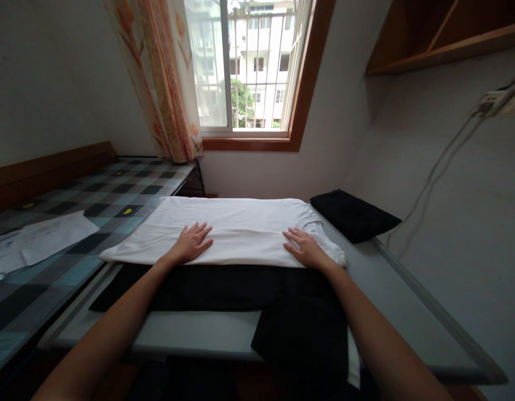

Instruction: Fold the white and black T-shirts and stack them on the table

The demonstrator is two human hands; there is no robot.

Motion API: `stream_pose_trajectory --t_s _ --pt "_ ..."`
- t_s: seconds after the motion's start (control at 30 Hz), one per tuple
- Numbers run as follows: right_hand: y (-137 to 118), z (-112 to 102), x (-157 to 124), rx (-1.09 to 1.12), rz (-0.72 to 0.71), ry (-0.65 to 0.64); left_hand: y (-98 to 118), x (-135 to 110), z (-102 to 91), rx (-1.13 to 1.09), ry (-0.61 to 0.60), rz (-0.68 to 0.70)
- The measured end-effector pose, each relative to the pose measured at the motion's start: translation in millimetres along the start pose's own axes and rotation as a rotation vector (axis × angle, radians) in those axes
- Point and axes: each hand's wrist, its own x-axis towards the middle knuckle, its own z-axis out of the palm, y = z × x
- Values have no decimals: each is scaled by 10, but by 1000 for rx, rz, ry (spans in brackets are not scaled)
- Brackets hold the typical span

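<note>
A T-shirt lies across the table with its white part point(241, 217) on top and a black part point(215, 287) along the near side. Its collar is at the right end. My left hand point(190, 243) rests flat on the white cloth, left of the middle, fingers spread. Toward the collar end, my right hand point(305, 247) also lies flat on the white cloth with its fingers apart. A black sleeve point(303, 334) hangs over the table's near edge below my right forearm. Neither hand grips anything.
A folded black garment point(353, 214) lies at the table's far right corner. The grey-white table point(408, 301) meets the right wall. On the left is a bed with a checked cover point(86, 195) and papers point(52, 236). Cords point(433, 167) hang along the right wall.
</note>
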Motion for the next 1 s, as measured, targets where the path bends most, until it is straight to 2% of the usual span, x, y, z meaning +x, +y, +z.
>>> stream_pose_trajectory --t_s 1.0 --pt "2 6 3 33 7 12 35 -13 -37 3 -3 -5"
